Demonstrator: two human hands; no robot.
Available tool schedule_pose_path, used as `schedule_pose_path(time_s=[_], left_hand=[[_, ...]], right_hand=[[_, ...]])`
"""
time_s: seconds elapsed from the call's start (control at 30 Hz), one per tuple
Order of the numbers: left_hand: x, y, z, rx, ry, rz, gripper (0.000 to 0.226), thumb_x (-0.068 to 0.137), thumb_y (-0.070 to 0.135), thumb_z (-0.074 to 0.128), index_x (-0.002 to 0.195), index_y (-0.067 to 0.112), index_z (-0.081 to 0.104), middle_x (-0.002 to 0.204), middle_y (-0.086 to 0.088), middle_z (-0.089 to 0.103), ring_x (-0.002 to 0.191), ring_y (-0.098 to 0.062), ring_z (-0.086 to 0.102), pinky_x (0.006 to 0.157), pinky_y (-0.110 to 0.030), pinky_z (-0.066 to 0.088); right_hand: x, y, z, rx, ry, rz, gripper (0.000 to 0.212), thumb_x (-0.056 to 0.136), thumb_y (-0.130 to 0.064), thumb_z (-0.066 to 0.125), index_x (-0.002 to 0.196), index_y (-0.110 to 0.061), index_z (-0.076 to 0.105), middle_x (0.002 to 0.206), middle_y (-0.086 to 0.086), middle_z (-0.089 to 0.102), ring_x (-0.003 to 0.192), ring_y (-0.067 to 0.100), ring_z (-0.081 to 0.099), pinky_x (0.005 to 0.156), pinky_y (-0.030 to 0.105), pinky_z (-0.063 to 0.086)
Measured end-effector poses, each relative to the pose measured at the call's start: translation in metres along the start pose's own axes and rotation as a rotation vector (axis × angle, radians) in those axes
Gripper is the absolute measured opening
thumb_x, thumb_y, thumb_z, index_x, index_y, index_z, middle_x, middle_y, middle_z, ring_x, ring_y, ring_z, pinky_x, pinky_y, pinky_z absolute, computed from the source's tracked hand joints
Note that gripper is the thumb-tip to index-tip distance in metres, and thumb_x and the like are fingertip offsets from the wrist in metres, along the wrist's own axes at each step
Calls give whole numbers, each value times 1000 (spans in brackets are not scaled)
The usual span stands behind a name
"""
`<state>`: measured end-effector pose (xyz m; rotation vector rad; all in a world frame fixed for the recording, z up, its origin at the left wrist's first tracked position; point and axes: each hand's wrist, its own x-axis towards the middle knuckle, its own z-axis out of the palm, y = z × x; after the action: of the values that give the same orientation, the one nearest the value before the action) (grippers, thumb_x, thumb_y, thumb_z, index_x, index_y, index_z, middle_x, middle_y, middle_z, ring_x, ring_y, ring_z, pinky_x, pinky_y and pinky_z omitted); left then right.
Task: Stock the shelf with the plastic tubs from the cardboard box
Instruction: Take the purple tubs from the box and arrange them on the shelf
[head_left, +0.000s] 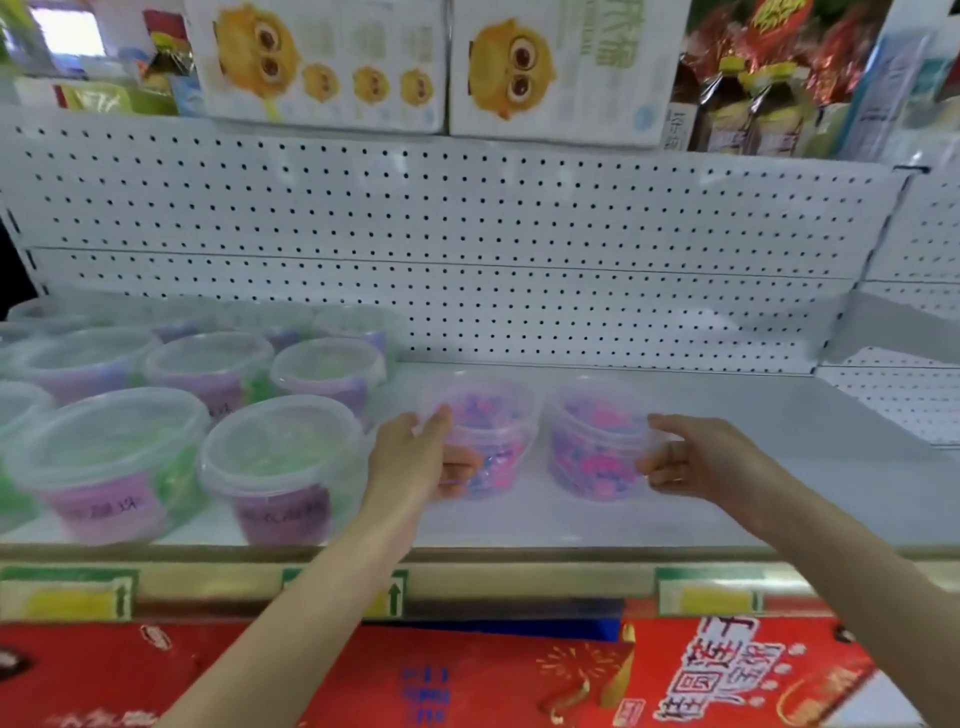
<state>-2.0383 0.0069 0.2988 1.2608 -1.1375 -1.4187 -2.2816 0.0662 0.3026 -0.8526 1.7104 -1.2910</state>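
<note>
White pegboard (467, 249) backs the shop shelf (727, 467) we are stocking, with cartoon-printed cartons (317, 62) on the tier above. Toward the shelf's left end stand lidded tubs with purple labels (283, 467); their writing is too blurred for us to read.

Right of them, near the middle of the front edge, our left hand (410, 457) is wrapped around a clear tub of pink and blue pieces (488, 441), thumb at the rim and fingers on the wall. Just beside it, our right hand (696, 462) cups a second such tub (597, 447) the same way.

We judge these thin-walled, light and smooth, liable to flex if squeezed, so a hold high under the stiffer rim suits them best.

Below, a red carton (675, 675) carries large Chinese characters that we cannot read surely. No cardboard box shows.
</note>
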Motion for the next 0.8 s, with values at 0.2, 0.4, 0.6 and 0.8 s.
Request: schedule_pose_path(time_s=[0.2, 0.4, 0.6, 0.8], left_hand=[[-23, 11, -12, 476, 94, 464, 46, 92, 44, 45, 136, 30, 41, 57, -5, 67, 47, -12, 61, 59, -31, 53], [7, 55, 3, 1174, -1, 718, 62, 66, 78, 35, 101, 37, 66, 111, 18, 64, 100, -4, 58, 92, -35, 46], [43, 29, 8, 1337, -315, 604, 93, 48, 86, 37, 131, 45, 45, 141, 20, 38, 129, 0, 34, 105, -24, 29], [86, 41, 4, 1313, -484, 517, 78, 67, 66, 64, 137, 43, 36, 151, 18, 22, 139, -1, 19, 111, -16, 11]], right_hand=[[9, -21, -18, -734, 306, -627, 27, 87, -49, 52, 95, -31, 70, 63, 0, 59, 66, 22, 57, 65, 37, 45], [20, -32, 8, -1139, -176, -718, 73, 61, -79, 34, 121, -45, 55, 133, -21, 49, 121, 8, 45, 97, 35, 39], [37, -23, 9, -1146, -197, -816, 79, 58, -80, 27, 125, -47, 50, 134, -30, 44, 123, 4, 40, 89, 24, 31], [75, -34, 14, -1031, -316, -808, 71, 59, -77, 38, 121, -47, 55, 135, -28, 45, 126, 2, 41, 99, 23, 30]])
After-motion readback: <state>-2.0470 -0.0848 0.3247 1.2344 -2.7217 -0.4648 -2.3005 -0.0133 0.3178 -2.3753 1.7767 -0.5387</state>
